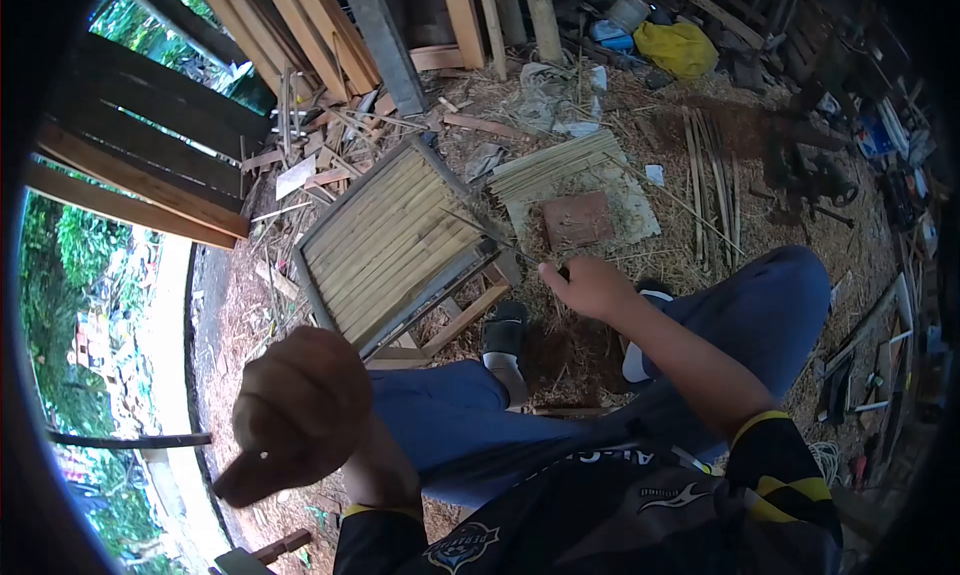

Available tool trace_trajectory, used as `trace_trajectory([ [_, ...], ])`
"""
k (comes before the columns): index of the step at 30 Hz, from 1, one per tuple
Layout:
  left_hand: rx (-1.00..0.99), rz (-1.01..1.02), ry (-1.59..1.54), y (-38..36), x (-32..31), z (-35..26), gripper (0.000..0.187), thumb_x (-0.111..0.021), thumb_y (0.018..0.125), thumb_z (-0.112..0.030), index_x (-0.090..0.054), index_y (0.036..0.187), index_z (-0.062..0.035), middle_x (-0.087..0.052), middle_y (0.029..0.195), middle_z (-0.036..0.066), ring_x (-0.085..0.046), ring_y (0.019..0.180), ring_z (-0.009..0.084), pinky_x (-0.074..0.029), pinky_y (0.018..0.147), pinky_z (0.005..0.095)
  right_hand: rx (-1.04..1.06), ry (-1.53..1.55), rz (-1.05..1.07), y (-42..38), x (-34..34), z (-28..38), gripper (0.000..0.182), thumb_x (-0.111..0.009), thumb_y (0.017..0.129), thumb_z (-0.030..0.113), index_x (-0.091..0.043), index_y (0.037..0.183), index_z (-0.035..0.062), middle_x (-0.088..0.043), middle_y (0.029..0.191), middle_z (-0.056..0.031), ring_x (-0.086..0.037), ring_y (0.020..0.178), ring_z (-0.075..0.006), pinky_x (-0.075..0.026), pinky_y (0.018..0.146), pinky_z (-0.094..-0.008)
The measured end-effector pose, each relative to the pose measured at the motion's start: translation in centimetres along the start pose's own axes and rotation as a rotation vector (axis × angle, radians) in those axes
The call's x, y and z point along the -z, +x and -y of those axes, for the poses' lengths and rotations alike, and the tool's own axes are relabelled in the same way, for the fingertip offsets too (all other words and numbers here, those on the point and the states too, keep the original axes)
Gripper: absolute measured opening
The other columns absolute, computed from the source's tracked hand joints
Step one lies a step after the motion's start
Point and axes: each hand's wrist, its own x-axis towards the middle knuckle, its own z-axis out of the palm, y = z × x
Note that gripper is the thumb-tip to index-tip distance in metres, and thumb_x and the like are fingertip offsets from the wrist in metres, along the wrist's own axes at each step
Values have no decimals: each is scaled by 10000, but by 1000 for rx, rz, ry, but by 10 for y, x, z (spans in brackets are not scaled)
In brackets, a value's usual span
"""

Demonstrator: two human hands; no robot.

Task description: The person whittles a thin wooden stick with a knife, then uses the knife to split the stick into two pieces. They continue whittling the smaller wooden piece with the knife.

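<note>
My right hand (pixel 590 287) grips a thin, long tool (pixel 520 254) by its dark handle. The shaft points up and left, its far end overlapping the bamboo-slat panel (pixel 390 237). Light strips lie side by side in that panel, inside a dark frame that leans at a tilt in front of my feet. Close to the camera, my left hand (pixel 300 410) is raised with its fingers curled, to the left of my knee and apart from the panel. I cannot tell what it holds, if anything.
Beyond the panel lie a bundle of thin strips (pixel 560 160) and a reddish-brown block (pixel 577 221). Longer sticks (pixel 712 190) rest on the shavings-covered ground. Planks (pixel 320 35) lean at the back, a yellow bag (pixel 677 50) lies far right, and a slatted wall (pixel 140 140) stands left.
</note>
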Motion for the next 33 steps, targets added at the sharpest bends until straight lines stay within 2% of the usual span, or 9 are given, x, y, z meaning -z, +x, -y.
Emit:
trace_trajectory([
  [4, 51, -65, -30, 2, 8, -6, 675, -332, 984, -759, -368, 664, -167, -396, 606, -11, -358, 542, 146, -263, 486, 283, -41, 28, 46, -6, 2, 7, 715, -432, 989, 623, -725, 908, -25, -706, 883, -259, -696, 879, -441, -540, 815, -532],
  [10, -56, -110, -66, -7, 3, -3, 653, -309, 985, -756, -317, 689, -174, -292, 568, -30, -262, 487, 120, -202, 437, 287, 52, 71, -26, -21, -6, 31, 723, -427, 995, 633, -717, 940, -27, -696, 828, -262, -693, 855, -444, -537, 798, -535],
  [13, -73, -133, -3, -13, -4, -4, 633, -319, 996, -740, -316, 693, -184, -273, 567, -35, -232, 489, 115, -192, 451, 292, 288, 232, -121, -44, -4, 61, 607, -492, 1005, 572, -686, 858, 16, -616, 642, -183, -644, 639, -392, -490, 630, -498],
  [18, -34, -89, 23, -22, -10, -8, 612, -349, 1006, -722, -322, 690, -198, -269, 580, -33, -250, 513, 124, -236, 508, 296, 653, 325, -4, -106, 29, 115, 587, -502, 997, 576, -652, 866, 24, -646, 637, -191, -675, 618, -411, -542, 605, -504],
  [21, -93, -201, 78, -27, -22, -7, 655, -370, 1002, -715, -350, 663, -155, -344, 536, -34, -306, 417, 117, -210, 394, 266, 596, 236, -111, -103, 25, 111, 492, -547, 1000, 508, -703, 907, 51, -620, 615, -162, -654, 588, -373, -509, 584, -475],
  [24, -127, -243, 157, -38, -29, -10, 647, -382, 1019, -679, -385, 655, -144, -357, 516, -26, -341, 396, 127, -250, 383, 258, 323, 283, -99, -53, 12, 90, 485, -566, 985, 510, -702, 893, 53, -641, 635, -172, -660, 597, -381, -516, 585, -479],
  [27, -133, -260, 159, -41, -33, -8, 626, -380, 1023, -667, -352, 665, -154, -330, 538, -21, -317, 441, 132, -258, 424, 277, 348, 298, -29, -68, 16, 93, 494, -579, 972, 516, -693, 869, 47, -655, 664, -184, -666, 615, -388, -515, 588, -486],
  [31, -77, -285, 190, -43, -33, -9, 618, -370, 1001, -709, -313, 667, -192, -273, 573, -32, -257, 514, 126, -260, 494, 302, 674, 336, -54, -96, 20, 109, 490, -586, 971, 517, -693, 909, 43, -636, 655, -188, -660, 617, -395, -512, 584, -481],
  [33, -111, -226, 156, -41, -34, -6, 608, -366, 1004, -706, -329, 676, -195, -274, 575, -32, -266, 518, 128, -262, 495, 301, 553, 269, -93, -75, 7, 93, 468, -579, 983, 501, -686, 917, 50, -640, 650, -159, -665, 621, -382, -514, 593, -478],
])
